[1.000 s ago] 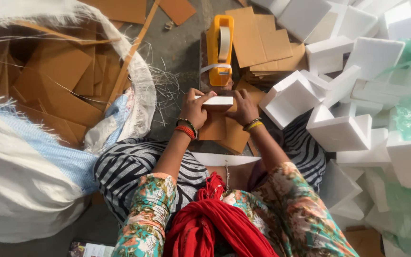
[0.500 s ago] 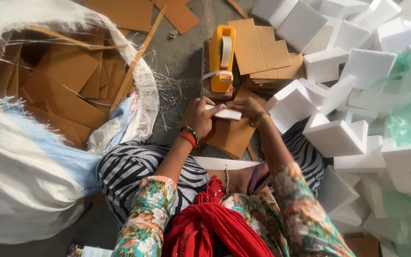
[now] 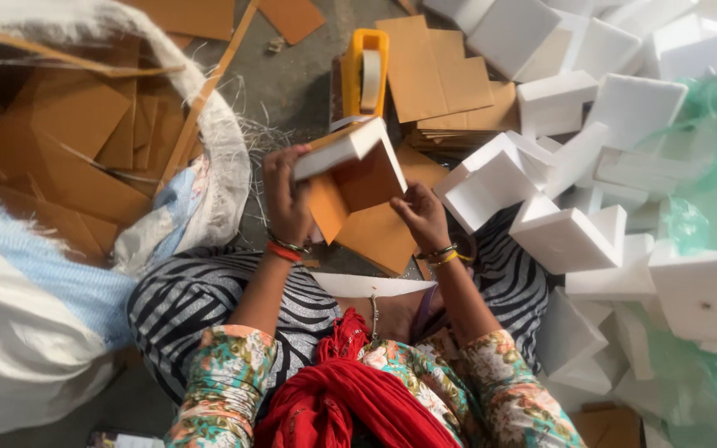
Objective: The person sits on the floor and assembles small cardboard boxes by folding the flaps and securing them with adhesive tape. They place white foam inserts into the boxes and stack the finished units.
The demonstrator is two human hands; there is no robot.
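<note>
My left hand (image 3: 286, 195) grips a white foam corner block (image 3: 343, 146) with brown cardboard (image 3: 367, 178) folded around it, raised and tilted in front of me. My right hand (image 3: 421, 217) holds the lower right edge of that cardboard, fingers pinched on it. More brown cardboard sheets (image 3: 383, 236) lie on my lap below. A yellow tape dispenser (image 3: 365, 73) stands on the floor just beyond the block.
A big white woven sack (image 3: 209, 124) full of cardboard scraps fills the left. A heap of white foam pieces (image 3: 591, 149) spreads on the right, with green plastic film (image 3: 707, 199) beside it. A stack of cut cardboard sheets (image 3: 446, 83) lies by the dispenser.
The foam block with its cardboard has been lifted off my lap and tilted up toward me. Both hands shifted with it, the left now gripping the block's side.
</note>
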